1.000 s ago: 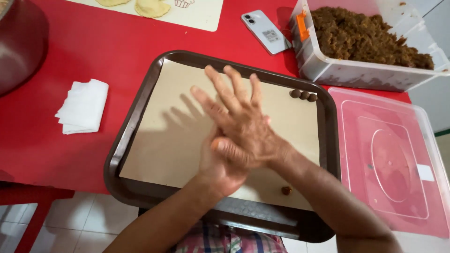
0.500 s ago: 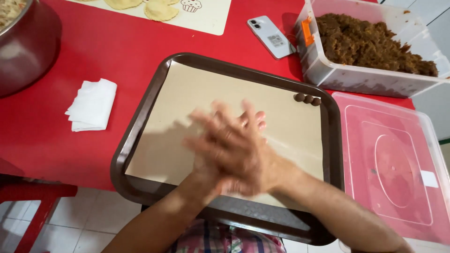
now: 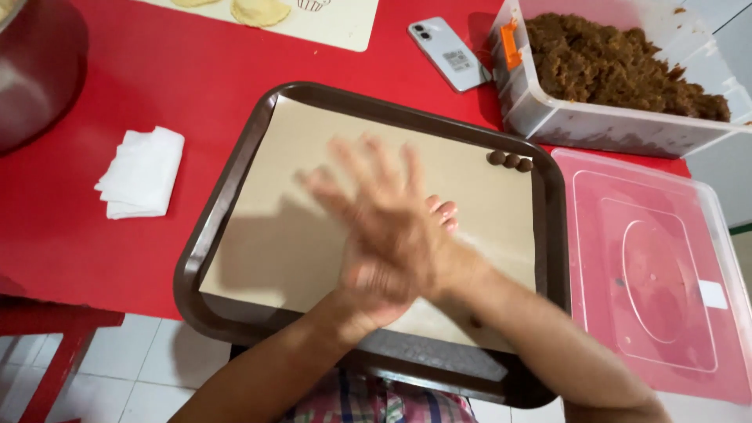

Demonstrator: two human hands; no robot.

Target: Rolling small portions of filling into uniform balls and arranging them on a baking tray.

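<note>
Both hands sit pressed palm to palm right above the brown tray (image 3: 235, 172), which I'll use as the anchor for everything. The right hand (image 3: 384, 211) lies on top, fingers spread flat and pointing toward the tray's far-left side, heavily motion-blurred. The left hand (image 3: 392, 278) is underneath, mostly covered, with just a few fingertips (image 3: 442, 211) peeking out on the right. Can't tell whether anything is squeezed between the palms, the blur and overlap hide it.

The tray is lined with a tan paper sheet (image 3: 282, 243). In its far-right corner there are 3 small dark brown balls (image 3: 510, 160) in a row, touching each other. 1 more dark bit (image 3: 475, 322) sits on the paper near the tray's near edge, just beside the right forearm.

Beyond the tray's far-right corner stands a clear plastic tub (image 3: 595, 125) with an orange clip, full of brown crumbly filling (image 3: 619, 63). Right of the tray lies the tub's clear flat lid (image 3: 650, 274), with a small white rectangular sticker near its right edge. Behind the tray, a white phone (image 3: 448, 53) lies back-side up, with a small label on it. Left of the tray there's a folded white napkin (image 3: 141, 172), and further left a metal pot (image 3: 35, 70). All on a red table (image 3: 204, 78).
</note>
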